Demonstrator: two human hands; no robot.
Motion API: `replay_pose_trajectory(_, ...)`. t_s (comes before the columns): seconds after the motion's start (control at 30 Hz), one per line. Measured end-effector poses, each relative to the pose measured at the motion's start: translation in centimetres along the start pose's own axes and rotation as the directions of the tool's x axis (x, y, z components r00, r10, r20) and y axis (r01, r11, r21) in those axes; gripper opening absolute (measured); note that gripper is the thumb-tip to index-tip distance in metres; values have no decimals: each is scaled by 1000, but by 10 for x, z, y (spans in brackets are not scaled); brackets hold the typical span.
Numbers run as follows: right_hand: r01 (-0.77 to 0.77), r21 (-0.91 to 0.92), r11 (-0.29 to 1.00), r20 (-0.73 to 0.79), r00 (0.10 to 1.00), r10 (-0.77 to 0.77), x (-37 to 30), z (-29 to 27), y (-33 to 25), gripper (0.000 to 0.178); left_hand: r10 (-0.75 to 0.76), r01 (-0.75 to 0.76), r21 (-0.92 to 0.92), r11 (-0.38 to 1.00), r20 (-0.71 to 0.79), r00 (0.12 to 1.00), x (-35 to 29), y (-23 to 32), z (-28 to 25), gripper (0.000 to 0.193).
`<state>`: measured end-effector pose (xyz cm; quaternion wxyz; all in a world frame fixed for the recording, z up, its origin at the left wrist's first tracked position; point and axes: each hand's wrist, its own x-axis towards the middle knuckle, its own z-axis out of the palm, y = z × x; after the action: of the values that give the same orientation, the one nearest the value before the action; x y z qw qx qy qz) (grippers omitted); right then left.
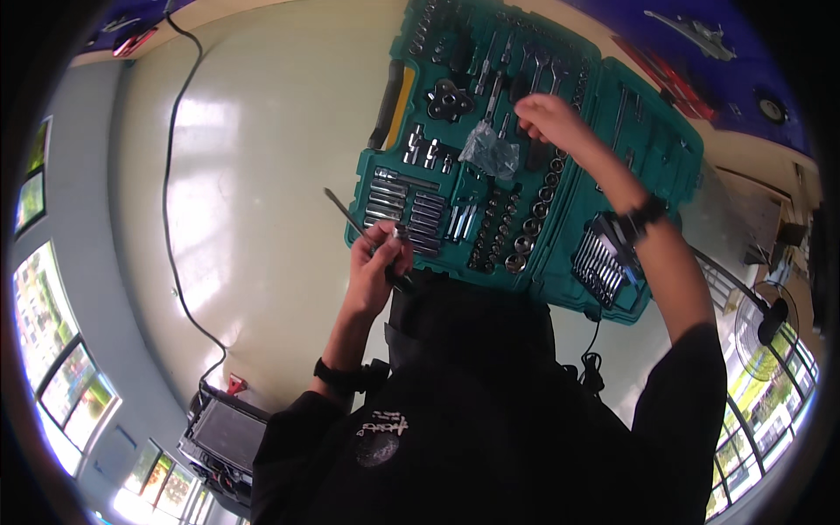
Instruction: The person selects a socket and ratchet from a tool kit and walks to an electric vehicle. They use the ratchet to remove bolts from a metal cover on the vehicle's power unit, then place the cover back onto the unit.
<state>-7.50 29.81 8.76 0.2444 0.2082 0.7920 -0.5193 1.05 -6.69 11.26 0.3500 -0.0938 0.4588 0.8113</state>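
My left hand [379, 262] is closed around a screwdriver [344, 209], whose thin shaft points up and to the left past the case's near left corner. A small shiny metal piece, perhaps a socket [400, 232], shows at the fingertips of the same hand. Over the upper right part of the green tool case [360, 185] is my right hand [549, 120], its fingers curled together; what they hold, if anything, is hidden. Just left of it lies a clear plastic bag [490, 153]. Below that bag, rows of sockets [407, 206] sit in their slots.
The open case lid [678, 162] extends to the right, with a wrench set [598, 269] in it. A black cable [166, 175] runs along the pale floor to a black machine [229, 429] at lower left. A fan [770, 324] stands at right.
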Motion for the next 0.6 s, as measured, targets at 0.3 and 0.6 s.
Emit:
replay_pose_trajectory(0.3, -176, -299, 938, -603, 797, -42, 100, 55, 28, 32, -118, 109, 88, 990, 100, 988, 24, 69, -79, 31)
replay_pose_trajectory(0.6, -230, -297, 927, -597, 803, 8, 78, 7, 30, 27, -141, 124, 231, 965, 57, 988, 36, 111, -141, 28)
